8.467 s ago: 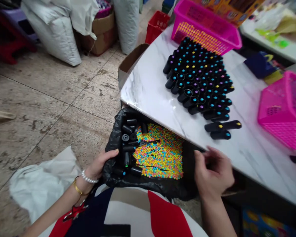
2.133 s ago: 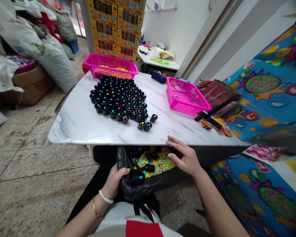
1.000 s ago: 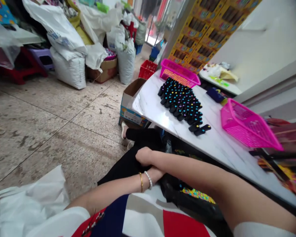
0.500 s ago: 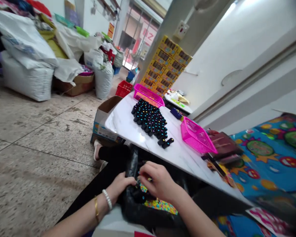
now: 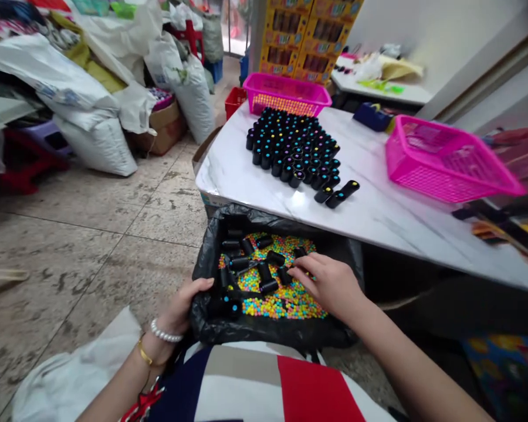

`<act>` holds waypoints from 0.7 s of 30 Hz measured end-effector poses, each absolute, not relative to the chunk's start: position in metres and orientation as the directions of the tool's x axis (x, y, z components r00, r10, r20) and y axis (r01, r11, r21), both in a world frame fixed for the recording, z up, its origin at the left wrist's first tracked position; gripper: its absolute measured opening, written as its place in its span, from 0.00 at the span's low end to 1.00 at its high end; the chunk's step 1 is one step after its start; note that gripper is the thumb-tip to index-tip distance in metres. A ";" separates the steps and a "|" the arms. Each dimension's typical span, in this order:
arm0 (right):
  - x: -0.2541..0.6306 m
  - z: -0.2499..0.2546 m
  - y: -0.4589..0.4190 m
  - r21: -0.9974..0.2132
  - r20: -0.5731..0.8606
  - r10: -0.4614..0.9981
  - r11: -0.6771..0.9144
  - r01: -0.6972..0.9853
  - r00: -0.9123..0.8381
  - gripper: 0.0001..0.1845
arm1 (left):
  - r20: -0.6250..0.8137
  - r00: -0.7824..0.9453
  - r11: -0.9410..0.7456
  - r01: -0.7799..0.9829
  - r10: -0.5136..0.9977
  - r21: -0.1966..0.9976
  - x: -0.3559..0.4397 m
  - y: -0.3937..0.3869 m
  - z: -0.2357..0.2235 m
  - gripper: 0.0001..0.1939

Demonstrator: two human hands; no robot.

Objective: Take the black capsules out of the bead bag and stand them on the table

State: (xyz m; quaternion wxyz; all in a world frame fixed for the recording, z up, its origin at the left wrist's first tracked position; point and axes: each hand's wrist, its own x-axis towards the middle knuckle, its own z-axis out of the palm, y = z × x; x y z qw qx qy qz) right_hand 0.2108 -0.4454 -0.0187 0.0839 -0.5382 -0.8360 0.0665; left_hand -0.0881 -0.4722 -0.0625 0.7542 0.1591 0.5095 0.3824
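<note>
A box lined with black plastic point(image 5: 273, 335) rests by my lap. In it, small multicoloured beads point(image 5: 286, 306) lie around several black cylinders point(image 5: 264, 273), most on their sides. My left hand point(image 5: 180, 305) grips the box's left rim, its thumb over the plastic and its other fingers hidden outside. Over the right part of the beads, my right hand point(image 5: 330, 284) has its fingers slightly apart beside the cylinders, with nothing seen held. On the white table point(image 5: 378, 217), a dense group of upright black cylinders point(image 5: 290, 146) shows coloured dots on top; a few stand at its near right.
A pink basket point(image 5: 286, 91) stands behind the cylinders, and another pink basket point(image 5: 449, 161) is at the right. Stacked yellow boxes point(image 5: 286, 38) rise behind. White sacks point(image 5: 99, 140) sit on the floor at left. The table's edge overhangs the lined box's far side.
The view has tilted down and levelled, showing more of the lined box. My left hand has shifted to its left rim. My right hand has moved away from my left, over the beads.
</note>
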 end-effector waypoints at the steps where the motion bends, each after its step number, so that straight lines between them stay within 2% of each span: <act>1: 0.204 -0.022 -0.440 -0.167 0.000 0.928 0.367 0.915 -0.373 0.17 | -0.648 0.178 0.650 -0.434 0.740 0.624 -0.085 -0.473 -0.063 0.07; 3: 0.193 -0.030 -0.430 -0.077 -0.154 0.938 0.302 0.950 -0.310 0.19 | -0.646 0.156 0.631 -0.470 0.747 0.617 -0.082 -0.473 -0.064 0.07; 5: 0.186 -0.038 -0.422 -0.026 -0.247 0.911 0.333 0.942 -0.329 0.16 | -0.645 0.135 0.615 -0.496 0.752 0.613 -0.083 -0.474 -0.066 0.08; 8: 0.186 -0.046 -0.419 -0.104 -0.270 0.815 0.505 0.857 -0.513 0.13 | -0.648 0.098 0.594 -0.521 0.755 0.613 -0.091 -0.482 -0.071 0.10; 11: 0.194 -0.049 -0.428 -0.213 -0.284 0.675 0.648 0.732 -0.681 0.16 | -0.648 0.057 0.568 -0.544 0.759 0.618 -0.100 -0.492 -0.079 0.11; 13: 0.201 -0.050 -0.439 -0.229 -0.292 0.608 0.705 0.671 -0.738 0.19 | -0.651 0.050 0.564 -0.553 0.757 0.613 -0.105 -0.498 -0.083 0.11; 15: 0.208 -0.050 -0.450 -0.180 -0.253 0.612 0.731 0.658 -0.749 0.22 | -0.660 0.063 0.583 -0.536 0.749 0.610 -0.108 -0.501 -0.085 0.11; 17: 0.212 -0.049 -0.456 -0.061 -0.193 0.675 0.716 0.695 -0.712 0.23 | -0.660 0.067 0.596 -0.503 0.748 0.625 -0.109 -0.503 -0.082 0.11; 19: 0.212 -0.049 -0.457 0.066 -0.173 0.721 0.688 0.722 -0.671 0.21 | -0.654 0.050 0.593 -0.477 0.755 0.649 -0.109 -0.504 -0.078 0.11; 21: 0.208 -0.052 -0.455 0.118 -0.206 0.716 0.695 0.710 -0.667 0.17 | -0.651 0.028 0.585 -0.469 0.758 0.662 -0.107 -0.502 -0.073 0.12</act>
